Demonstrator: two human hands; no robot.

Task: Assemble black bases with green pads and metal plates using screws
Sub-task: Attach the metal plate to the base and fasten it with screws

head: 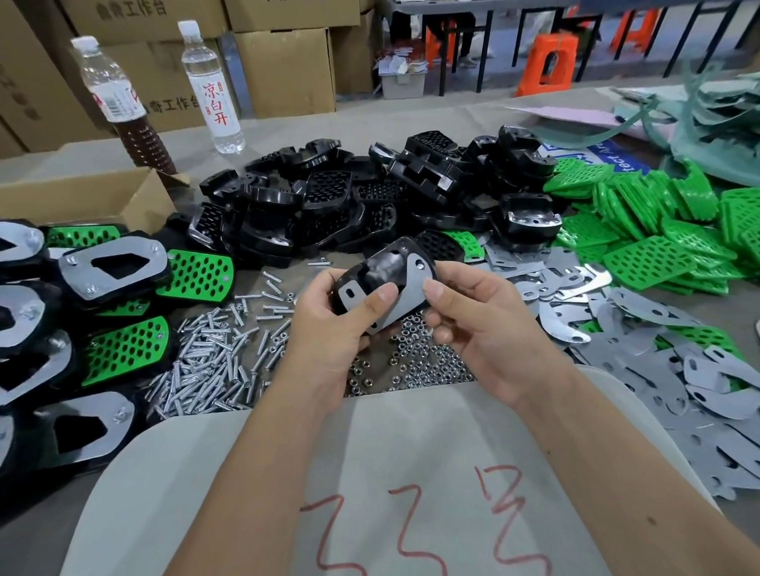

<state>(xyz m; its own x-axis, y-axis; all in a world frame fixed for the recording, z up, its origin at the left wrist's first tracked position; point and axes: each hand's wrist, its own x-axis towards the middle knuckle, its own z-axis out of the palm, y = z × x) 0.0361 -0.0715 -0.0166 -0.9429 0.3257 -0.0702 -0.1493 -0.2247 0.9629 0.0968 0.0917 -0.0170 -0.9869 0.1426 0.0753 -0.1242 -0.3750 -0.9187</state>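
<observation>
I hold a black base (381,272) with a grey metal plate (406,289) laid on it, above the table's middle. My left hand (333,329) grips its left side, thumb pressed on the plate. My right hand (477,322) pinches the plate's right edge. A pile of black bases (373,200) lies behind. Green pads (659,230) are heaped at the right. Loose metal plates (671,357) spread across the right. Screws (223,350) lie left of my hands, and nuts (418,363) lie under them.
Finished assemblies (63,317) are stacked at the left. An open cardboard box (81,196) and two bottles (208,84) stand at the back left. Large cartons line the back. A grey sheet with red writing (403,506) lies under my forearms.
</observation>
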